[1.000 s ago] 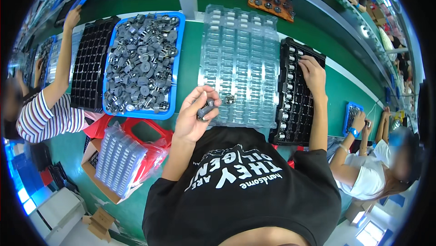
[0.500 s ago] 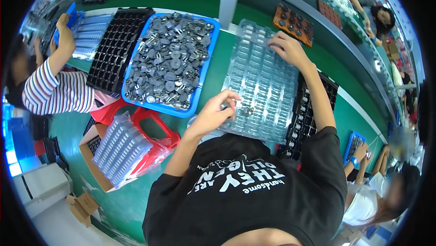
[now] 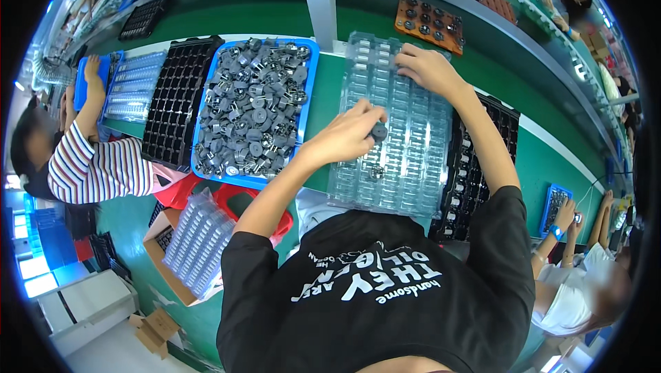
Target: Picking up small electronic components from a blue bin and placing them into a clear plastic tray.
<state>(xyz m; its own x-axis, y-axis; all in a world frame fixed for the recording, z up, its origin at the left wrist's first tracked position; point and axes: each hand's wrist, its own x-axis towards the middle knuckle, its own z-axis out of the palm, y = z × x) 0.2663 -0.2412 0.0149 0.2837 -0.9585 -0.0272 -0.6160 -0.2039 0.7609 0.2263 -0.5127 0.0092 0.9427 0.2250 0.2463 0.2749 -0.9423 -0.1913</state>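
Grey part (image 3: 379, 130) pinched in left fingers (image 3: 363, 125), over clear tray (image 3: 399, 166)

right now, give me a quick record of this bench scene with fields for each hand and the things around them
left hand: left hand pinches a small dark grey round part over the clear plastic blister tray
right hand: right hand rests flat on the tray's far end
in tray: one small metal part sits in a pocket
left of tray: blue plastic bin heaped with grey round parts
right of tray: black pocketed tray, partly under the clear one
far side: orange board with dark round parts
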